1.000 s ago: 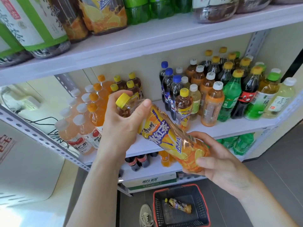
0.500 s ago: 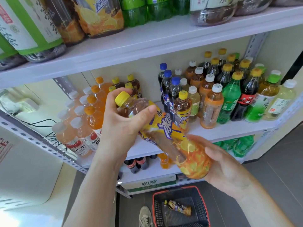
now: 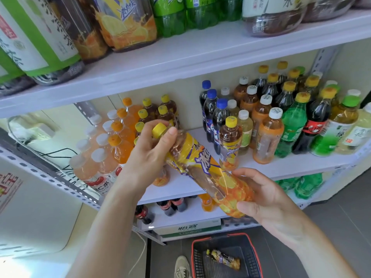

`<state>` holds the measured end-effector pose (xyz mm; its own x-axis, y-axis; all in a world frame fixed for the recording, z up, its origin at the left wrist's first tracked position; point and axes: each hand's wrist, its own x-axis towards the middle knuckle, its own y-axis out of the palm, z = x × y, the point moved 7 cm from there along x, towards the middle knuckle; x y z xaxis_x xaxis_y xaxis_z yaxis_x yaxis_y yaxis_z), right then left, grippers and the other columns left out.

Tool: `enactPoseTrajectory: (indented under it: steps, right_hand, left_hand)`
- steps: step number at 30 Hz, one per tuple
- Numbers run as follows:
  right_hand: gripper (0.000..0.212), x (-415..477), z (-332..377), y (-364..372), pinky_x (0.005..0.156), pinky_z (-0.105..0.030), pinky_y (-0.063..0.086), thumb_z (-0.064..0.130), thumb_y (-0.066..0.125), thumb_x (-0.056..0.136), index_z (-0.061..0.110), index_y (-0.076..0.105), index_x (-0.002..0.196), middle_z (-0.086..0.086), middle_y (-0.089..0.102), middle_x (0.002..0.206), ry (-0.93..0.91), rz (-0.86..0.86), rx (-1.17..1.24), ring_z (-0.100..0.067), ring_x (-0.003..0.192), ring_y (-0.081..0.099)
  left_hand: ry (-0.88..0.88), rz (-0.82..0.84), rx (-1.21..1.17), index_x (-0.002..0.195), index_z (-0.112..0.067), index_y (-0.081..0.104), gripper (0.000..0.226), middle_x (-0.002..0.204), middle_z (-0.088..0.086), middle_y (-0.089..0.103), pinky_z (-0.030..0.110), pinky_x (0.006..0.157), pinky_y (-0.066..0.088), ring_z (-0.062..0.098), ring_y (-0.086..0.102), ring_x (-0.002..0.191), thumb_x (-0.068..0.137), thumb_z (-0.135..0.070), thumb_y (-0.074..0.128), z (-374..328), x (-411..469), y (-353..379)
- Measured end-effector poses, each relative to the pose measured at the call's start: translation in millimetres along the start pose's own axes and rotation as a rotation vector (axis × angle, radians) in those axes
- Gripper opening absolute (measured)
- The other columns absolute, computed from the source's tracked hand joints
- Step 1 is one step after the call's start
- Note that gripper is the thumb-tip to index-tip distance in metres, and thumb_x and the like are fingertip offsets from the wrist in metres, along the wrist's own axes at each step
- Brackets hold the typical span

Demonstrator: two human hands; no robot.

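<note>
I hold an iced tea bottle with a yellow cap and a yellow and orange label, tilted in front of the middle shelf. My left hand grips its neck just below the cap. My right hand cups and grips its base from underneath. On the floor below stands a red-rimmed shopping basket, and a second iced tea bottle of the same kind lies inside it.
The middle shelf carries several bottles: iced tea, orange drinks, dark cola with blue caps, green soda. Large bottles stand on the top shelf. A shoe shows beside the basket.
Both hands have turned the bottle about its length, so the label's other side faces me. The bottle sits slightly lower and my view has shifted a little.
</note>
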<state>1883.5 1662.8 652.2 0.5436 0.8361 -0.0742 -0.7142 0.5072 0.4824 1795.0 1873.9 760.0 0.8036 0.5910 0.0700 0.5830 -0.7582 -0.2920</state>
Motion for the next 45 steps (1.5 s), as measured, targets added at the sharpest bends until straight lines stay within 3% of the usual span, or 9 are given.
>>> enactPoseTrajectory:
  steps: [4,9,16,21,28,31,34,42,45]
  right_hand:
    - [0.079,4.4,-17.8,-0.4,0.103,-0.052,0.045,0.017,0.09,0.06,0.03,0.058,0.131,-0.019,0.064,0.126,0.108,0.073,-0.095,-0.042,0.117,0.059]
    - [0.077,12.1,-33.3,6.0,0.106,-0.049,0.045,0.021,0.09,0.058,0.034,0.06,0.128,-0.004,0.065,0.127,0.136,0.136,-0.348,-0.028,0.118,0.061]
    - [0.072,44.1,-38.4,7.2,0.101,-0.031,0.048,0.021,0.084,0.07,0.05,0.05,0.127,0.023,0.057,0.128,0.038,-0.045,-0.769,0.002,0.115,0.056]
    - [0.063,55.0,0.1,-5.7,0.099,-0.038,0.048,0.004,0.073,0.081,0.022,0.05,0.136,0.002,0.049,0.131,-0.294,-0.424,-1.056,-0.015,0.121,0.048]
    - [0.085,75.3,52.1,-14.3,0.108,-0.004,-0.007,0.0,0.08,0.068,0.004,0.04,0.142,-0.025,0.041,0.14,-0.504,-0.644,-1.337,-0.044,0.131,0.039]
    - [0.09,93.1,57.0,-20.6,0.12,-0.03,0.011,0.006,0.079,0.071,0.009,0.031,0.148,-0.021,0.034,0.149,-0.441,-0.624,-1.329,-0.039,0.138,0.032]
    - [0.087,108.1,58.8,-21.8,0.111,-0.051,0.03,0.008,0.076,0.075,0.007,0.03,0.148,-0.02,0.037,0.146,-0.412,-0.593,-1.324,-0.038,0.136,0.035]
    - [0.06,127.7,57.3,-26.3,0.099,-0.044,0.043,0.015,0.07,0.086,0.012,0.045,0.14,-0.011,0.056,0.132,-0.376,-0.614,-1.348,-0.033,0.122,0.049]
    - [0.049,129.4,63.7,-32.3,0.081,-0.032,0.042,0.018,0.075,0.081,0.017,0.054,0.126,-0.007,0.06,0.117,-0.393,-0.655,-1.281,-0.028,0.108,0.056]
  left_hand:
    - [0.089,-0.04,0.275,0.093,-0.026,0.061,0.04,0.078,0.01,0.068,0.045,0.065,0.052,0.028,0.065,0.073,0.09,-0.064,0.051,11.0,7.7,-17.5]
    - [0.142,-0.021,0.611,0.071,-0.027,0.053,0.041,0.055,-0.005,0.056,0.028,0.052,0.04,0.008,0.053,0.053,0.092,-0.062,0.048,26.5,16.0,-30.6]
    - [0.157,0.182,0.297,0.085,-0.025,0.068,0.019,0.065,-0.005,0.065,0.017,0.055,0.043,0.007,0.054,0.056,0.085,-0.045,0.07,15.4,35.7,-24.7]
    - [0.387,0.135,0.797,0.094,-0.024,0.069,0.015,0.056,-0.025,0.058,0.007,0.05,0.035,-0.011,0.052,0.055,0.088,-0.038,0.071,-4.3,63.3,-14.2]
    - [0.291,0.141,1.225,0.119,-0.013,0.063,0.039,0.105,0.014,0.071,0.039,0.073,0.047,0.036,0.063,0.1,0.094,-0.043,0.061,36.5,124.9,-2.1]
    - [0.247,0.145,1.327,0.113,-0.008,0.061,0.038,0.101,0.017,0.07,0.037,0.067,0.044,0.038,0.064,0.097,0.096,-0.041,0.058,51.3,143.9,1.2]
    - [0.205,0.144,1.381,0.107,-0.007,0.059,0.034,0.094,0.017,0.069,0.035,0.061,0.039,0.038,0.066,0.092,0.098,-0.04,0.054,58.8,157.3,1.5]
    - [0.126,0.151,1.538,0.132,-0.011,0.046,0.04,0.097,0.014,0.066,0.036,0.062,0.045,0.034,0.066,0.092,0.103,-0.04,0.043,62.3,162.2,4.7]
    - [0.078,0.08,1.529,0.139,-0.015,0.039,0.044,0.119,0.016,0.056,0.042,0.073,0.05,0.035,0.057,0.111,0.102,-0.038,0.046,56.4,153.4,3.3]
